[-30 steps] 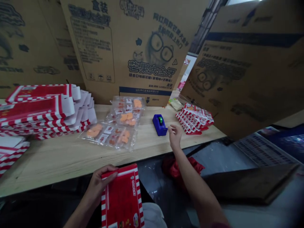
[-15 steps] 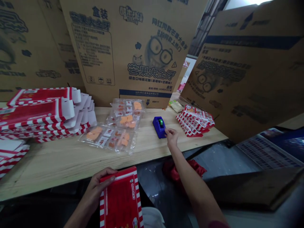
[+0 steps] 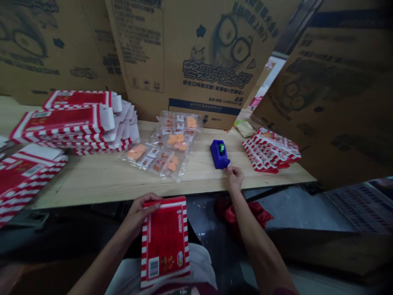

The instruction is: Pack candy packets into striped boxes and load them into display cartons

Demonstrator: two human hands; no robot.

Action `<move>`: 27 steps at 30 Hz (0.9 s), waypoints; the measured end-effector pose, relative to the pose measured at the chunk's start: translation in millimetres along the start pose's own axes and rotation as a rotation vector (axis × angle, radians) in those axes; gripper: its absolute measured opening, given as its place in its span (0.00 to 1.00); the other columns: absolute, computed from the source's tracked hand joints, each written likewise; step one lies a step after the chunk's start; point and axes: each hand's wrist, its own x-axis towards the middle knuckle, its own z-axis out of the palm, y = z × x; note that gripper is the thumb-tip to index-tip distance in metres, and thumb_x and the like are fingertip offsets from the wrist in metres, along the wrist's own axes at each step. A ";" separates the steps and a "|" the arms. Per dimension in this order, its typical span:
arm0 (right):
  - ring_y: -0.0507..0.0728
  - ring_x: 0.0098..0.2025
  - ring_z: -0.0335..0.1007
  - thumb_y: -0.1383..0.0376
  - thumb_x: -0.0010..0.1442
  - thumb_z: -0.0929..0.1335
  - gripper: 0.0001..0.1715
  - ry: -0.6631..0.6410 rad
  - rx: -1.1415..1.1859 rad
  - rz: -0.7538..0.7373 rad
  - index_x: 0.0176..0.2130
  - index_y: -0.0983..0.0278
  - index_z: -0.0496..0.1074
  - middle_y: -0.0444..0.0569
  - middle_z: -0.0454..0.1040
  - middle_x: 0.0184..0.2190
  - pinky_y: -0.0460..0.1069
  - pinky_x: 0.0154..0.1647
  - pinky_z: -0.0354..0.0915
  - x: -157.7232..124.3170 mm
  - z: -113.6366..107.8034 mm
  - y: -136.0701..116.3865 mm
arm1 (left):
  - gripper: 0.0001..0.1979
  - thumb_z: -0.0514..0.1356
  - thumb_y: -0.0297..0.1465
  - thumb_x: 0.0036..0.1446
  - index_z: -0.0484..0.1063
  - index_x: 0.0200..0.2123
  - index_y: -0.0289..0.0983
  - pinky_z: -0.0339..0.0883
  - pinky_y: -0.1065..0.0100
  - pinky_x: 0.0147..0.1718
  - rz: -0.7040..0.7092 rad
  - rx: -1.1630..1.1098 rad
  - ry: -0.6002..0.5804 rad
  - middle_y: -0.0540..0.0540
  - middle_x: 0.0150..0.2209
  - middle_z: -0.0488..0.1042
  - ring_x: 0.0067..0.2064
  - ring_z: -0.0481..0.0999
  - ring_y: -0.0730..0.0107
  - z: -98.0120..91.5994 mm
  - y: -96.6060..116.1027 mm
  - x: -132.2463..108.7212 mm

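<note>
My left hand (image 3: 144, 211) grips the upper left corner of a flat red carton (image 3: 166, 241) with a red-and-white striped border, held over my lap below the table edge. My right hand (image 3: 235, 179) is at the front end of a blue tape dispenser (image 3: 219, 155), thumb and finger pinched together by its cutting edge. The clear tape between those fingertips is barely visible. A green core (image 3: 221, 147) shows in the dispenser. Clear packets with orange pieces (image 3: 176, 141) lie left of the dispenser, and a fanned pile of striped cartons (image 3: 270, 150) lies to its right.
Stacked red cartons (image 3: 67, 123) fill the table's left side, with another stack (image 3: 27, 172) nearer me. Large cardboard boxes (image 3: 196, 53) stand along the back, and another (image 3: 331, 102) rises at the right. Red crumpled material (image 3: 254, 215) lies below the table edge.
The view has tilted down and turned left, showing more of the carton. My right hand has drawn slightly towards me from the dispenser's front, still pinched. My left hand keeps its hold.
</note>
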 end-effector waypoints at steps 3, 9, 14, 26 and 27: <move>0.55 0.34 0.64 0.51 0.50 0.70 0.18 -0.219 0.021 0.003 0.23 0.62 0.69 0.46 0.67 0.29 0.53 0.42 0.66 -23.4 11.3 -37.7 | 0.14 0.71 0.35 0.41 0.74 0.30 0.36 0.68 0.71 0.28 0.024 0.006 -0.050 0.49 0.28 0.77 0.27 0.75 0.70 8.0 3.6 0.7; 0.53 0.35 0.66 0.58 0.61 0.68 0.14 -1.518 -0.207 -0.430 0.28 0.63 0.73 0.46 0.69 0.31 0.48 0.38 0.62 -72.5 67.8 -134.7 | 0.11 0.70 0.32 0.41 0.74 0.27 0.35 0.64 0.71 0.28 0.067 0.001 -0.148 0.50 0.27 0.76 0.26 0.72 0.74 23.7 5.8 7.0; 0.53 0.31 0.62 0.61 0.56 0.73 0.15 -1.533 -0.571 -0.690 0.23 0.64 0.69 0.44 0.66 0.26 0.47 0.34 0.58 -77.3 93.6 -147.0 | 0.11 0.71 0.32 0.40 0.74 0.27 0.36 0.65 0.70 0.30 0.085 -0.026 -0.166 0.48 0.29 0.77 0.28 0.73 0.72 25.4 0.3 8.9; 0.48 0.21 0.55 0.42 0.46 0.73 0.30 -1.974 -0.303 0.081 0.26 0.67 0.76 0.41 0.64 0.18 0.44 0.21 0.51 -58.6 73.2 -151.1 | 0.26 0.68 0.43 0.47 0.72 0.50 0.41 0.66 0.60 0.49 0.522 0.595 -0.433 0.41 0.48 0.74 0.49 0.73 0.55 7.8 62.3 -21.3; 0.48 0.21 0.55 0.44 0.49 0.72 0.28 -1.887 -0.301 0.026 0.26 0.67 0.77 0.41 0.64 0.17 0.44 0.21 0.51 -54.4 56.0 -161.6 | 0.33 0.70 0.45 0.43 0.70 0.53 0.42 0.64 0.59 0.52 0.579 0.696 -0.300 0.41 0.53 0.72 0.53 0.71 0.53 -13.6 84.8 -17.0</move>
